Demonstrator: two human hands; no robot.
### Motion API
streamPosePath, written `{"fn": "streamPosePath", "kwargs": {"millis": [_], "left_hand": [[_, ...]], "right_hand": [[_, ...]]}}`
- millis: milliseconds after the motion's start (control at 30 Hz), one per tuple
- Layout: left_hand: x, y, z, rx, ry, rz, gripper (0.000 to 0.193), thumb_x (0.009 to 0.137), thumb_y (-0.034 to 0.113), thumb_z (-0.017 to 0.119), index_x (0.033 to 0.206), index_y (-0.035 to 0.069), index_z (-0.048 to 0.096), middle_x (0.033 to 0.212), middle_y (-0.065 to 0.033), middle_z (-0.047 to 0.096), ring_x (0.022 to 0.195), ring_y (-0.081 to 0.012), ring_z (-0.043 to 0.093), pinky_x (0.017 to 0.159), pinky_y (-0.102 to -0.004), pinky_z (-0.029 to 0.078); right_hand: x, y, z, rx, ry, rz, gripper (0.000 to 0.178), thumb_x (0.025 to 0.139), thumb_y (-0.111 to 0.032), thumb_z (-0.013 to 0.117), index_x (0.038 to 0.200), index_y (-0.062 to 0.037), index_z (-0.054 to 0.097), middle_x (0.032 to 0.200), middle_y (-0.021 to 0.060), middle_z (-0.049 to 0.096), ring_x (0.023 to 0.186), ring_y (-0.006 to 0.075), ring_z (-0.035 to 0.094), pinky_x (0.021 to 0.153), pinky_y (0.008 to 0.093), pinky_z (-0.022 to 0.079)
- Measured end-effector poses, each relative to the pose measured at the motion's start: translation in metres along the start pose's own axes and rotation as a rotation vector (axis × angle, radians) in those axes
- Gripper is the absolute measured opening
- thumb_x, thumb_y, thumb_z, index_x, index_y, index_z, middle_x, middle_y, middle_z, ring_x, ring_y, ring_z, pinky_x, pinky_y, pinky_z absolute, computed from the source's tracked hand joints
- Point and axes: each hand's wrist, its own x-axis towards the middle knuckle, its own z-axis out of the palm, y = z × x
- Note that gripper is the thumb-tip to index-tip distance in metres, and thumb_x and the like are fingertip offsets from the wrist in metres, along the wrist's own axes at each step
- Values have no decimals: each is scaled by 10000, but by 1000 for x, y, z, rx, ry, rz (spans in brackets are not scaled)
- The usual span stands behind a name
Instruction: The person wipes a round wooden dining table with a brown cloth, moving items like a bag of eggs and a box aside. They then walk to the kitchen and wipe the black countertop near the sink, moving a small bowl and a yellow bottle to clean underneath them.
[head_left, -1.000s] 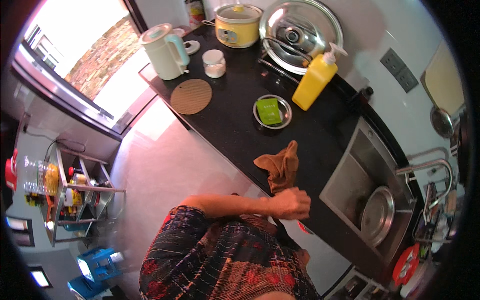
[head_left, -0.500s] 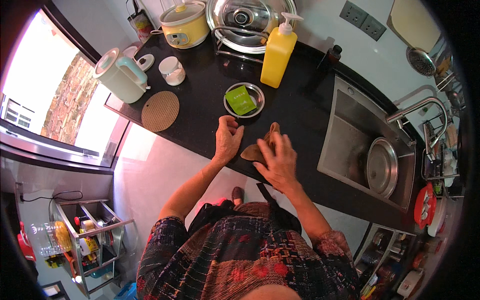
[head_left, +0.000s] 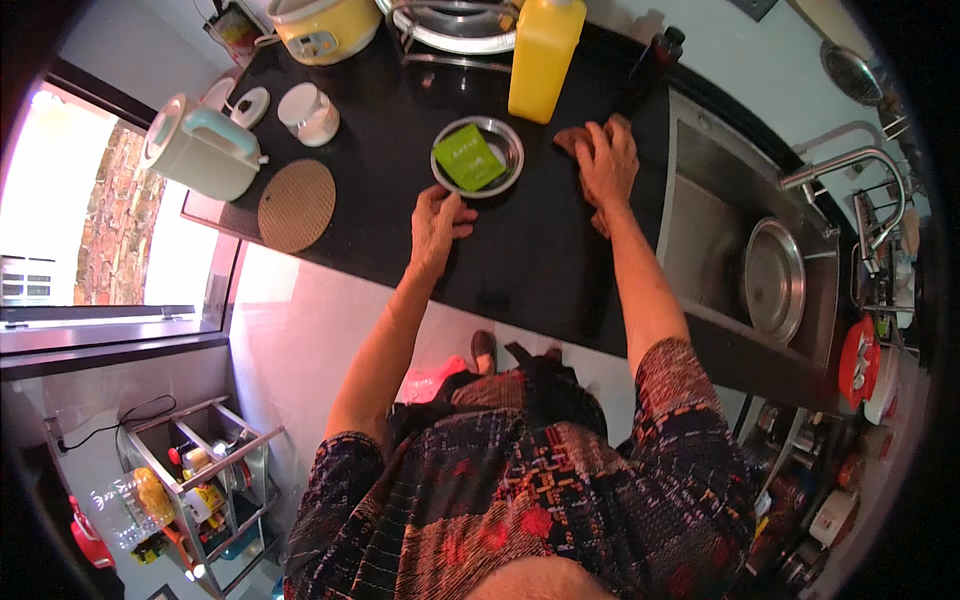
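My right hand (head_left: pixel 608 168) presses a brown cloth (head_left: pixel 571 140) onto the black countertop (head_left: pixel 530 250), to the left of the sink. Most of the cloth is hidden beneath the palm and fingers. My left hand (head_left: pixel 438 230) is at the near side of a small round metal bowl (head_left: pixel 517 160), its fingertips by the rim. Its fingers are loosely bent and apart, with nothing in them. Across the bowl lies a green square packet (head_left: pixel 468 158).
A yellow pump bottle (head_left: pixel 545 65) stands behind the bowl. On the left are a glass jar (head_left: pixel 308 115), a round woven mat (head_left: pixel 297 206) and a pale kettle (head_left: pixel 205 150). A metal sink (head_left: pixel 690 215) holds a steel basin (head_left: pixel 775 280); a dark bottle (head_left: pixel 655 60) stands behind.
My right hand has slid the cloth away from me and to the right, toward the sink's edge. My left hand stays near the bowl. The whole view has shifted.
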Motion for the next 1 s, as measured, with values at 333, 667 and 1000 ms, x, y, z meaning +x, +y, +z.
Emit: {"fn": "streamPosePath", "kwargs": {"millis": [333, 667, 1000], "left_hand": [[-2, 6, -13, 7, -78, 38, 481, 915, 197, 572, 1269, -79, 399, 1124, -177, 562, 990, -249, 618, 809, -345, 535], [4, 4, -10, 2, -81, -2, 408, 895, 115, 555, 1240, -53, 417, 1066, -137, 571, 907, -202, 632, 713, -300, 535], [-4, 15, 2, 20, 56, -40, 404, 874, 135, 578, 1206, -49, 440, 998, -126, 605, 874, -198, 642, 691, -288, 531]], "right_hand": [[-116, -54, -87, 70, -279, -362, 412, 825, -227, 635, 1226, -159, 572, 1379, 100, 366, 1304, 362, 309, 1052, 512, 307], [-107, -41, -97, 35, -340, -338, 417, 801, -189, 651, 1211, -205, 576, 1391, 77, 360, 1320, 332, 303, 1062, 506, 300], [36, 1, 2, -31, -183, -176, 357, 855, -235, 586, 1210, -200, 570, 1377, 67, 386, 1315, 335, 320, 1056, 484, 301]]}}
